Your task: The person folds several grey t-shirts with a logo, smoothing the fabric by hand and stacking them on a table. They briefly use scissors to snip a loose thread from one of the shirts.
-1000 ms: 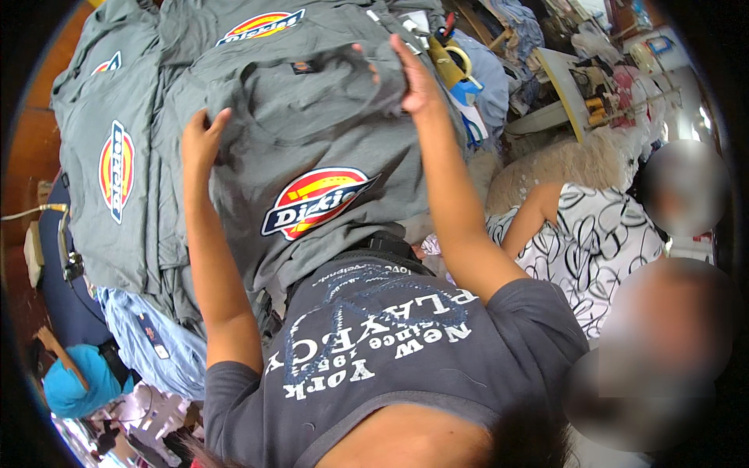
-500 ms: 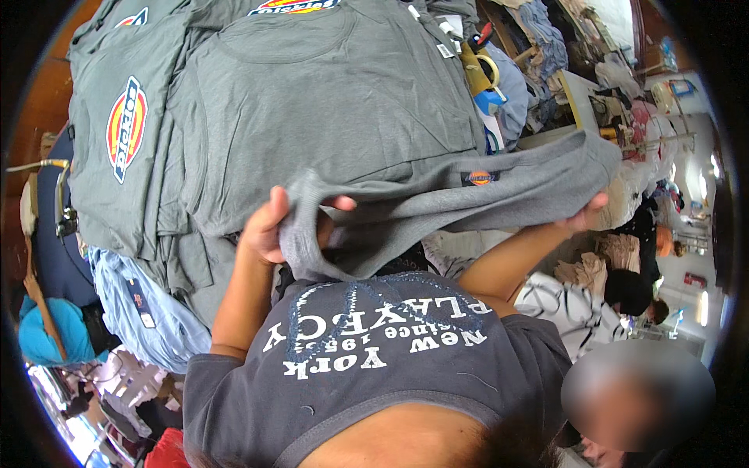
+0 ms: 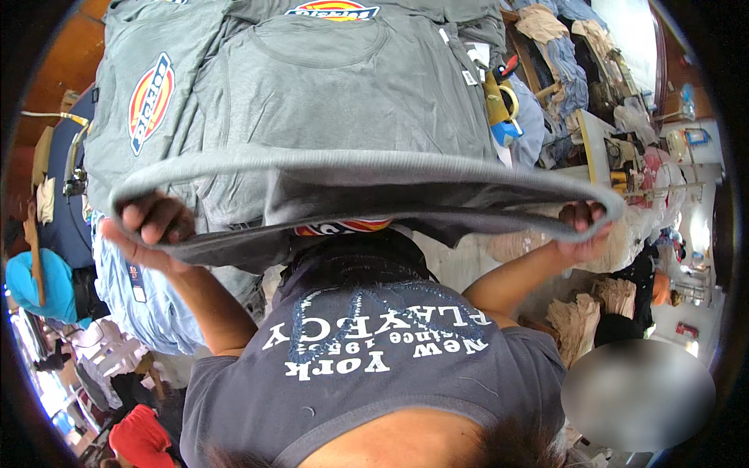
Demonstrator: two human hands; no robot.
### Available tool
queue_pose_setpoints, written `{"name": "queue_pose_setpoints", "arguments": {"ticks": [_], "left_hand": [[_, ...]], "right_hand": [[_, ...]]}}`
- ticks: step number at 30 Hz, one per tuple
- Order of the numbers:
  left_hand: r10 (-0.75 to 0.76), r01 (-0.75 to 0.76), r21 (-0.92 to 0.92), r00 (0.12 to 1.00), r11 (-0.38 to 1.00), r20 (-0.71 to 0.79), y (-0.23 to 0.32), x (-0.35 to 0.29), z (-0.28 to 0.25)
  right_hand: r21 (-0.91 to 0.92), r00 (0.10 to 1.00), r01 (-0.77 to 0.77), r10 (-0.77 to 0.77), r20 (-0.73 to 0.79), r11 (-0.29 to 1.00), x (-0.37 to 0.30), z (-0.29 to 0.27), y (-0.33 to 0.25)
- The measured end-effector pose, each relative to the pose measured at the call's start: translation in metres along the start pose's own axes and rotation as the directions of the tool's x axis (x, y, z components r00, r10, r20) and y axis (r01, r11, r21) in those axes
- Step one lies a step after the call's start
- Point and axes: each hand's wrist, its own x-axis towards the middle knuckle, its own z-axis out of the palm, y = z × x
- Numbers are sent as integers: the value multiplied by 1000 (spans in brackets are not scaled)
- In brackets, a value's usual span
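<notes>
A grey T-shirt is stretched wide between my two hands, one of its openings pulled into a long, flat loop. At the left end, my left hand has its curled fingers inside the loop, gripping the edge, with the thumb outside. My right hand grips the other end, its bent fingers showing inside the fabric. Part of a red and yellow print shows on the lower layer. Beyond it, a pile of grey T-shirts with coloured badge prints lies spread on the work surface.
Light blue garments hang at the left, below the pile. Right of the pile are a roll of tape and white tags. Heaped clothes lie farther right. A turquoise round object stands at far left.
My left hand has moved left and my hands are farther apart. The T-shirt has gone from hanging loosely folded to stretched wide. The view has shifted slightly.
</notes>
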Motion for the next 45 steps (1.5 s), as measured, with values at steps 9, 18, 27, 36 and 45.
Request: {"name": "queue_pose_setpoints", "arguments": {"ticks": [9,18,27,36,45], "left_hand": [[517,-387,910,815,150,262,79,17,-8],[200,569,679,814,-463,-545,29,100,-133],[414,812,553,575,-186,-705,2,-109,-86],[530,506,829,648,238,-547,-30,-114,-68],[399,756,634,638,-161,-659,-29,-115,-74]], "right_hand": [[-383,881,312,-416,-227,869,101,6,23],[-698,798,-568,501,-336,436,198,-75,166],[-790,681,-572,665,-307,221,24,-1,112],[-699,581,-711,625,-522,77,8,-17,98],[-488,598,-795,602,-528,362,-22,-34,93]]}}
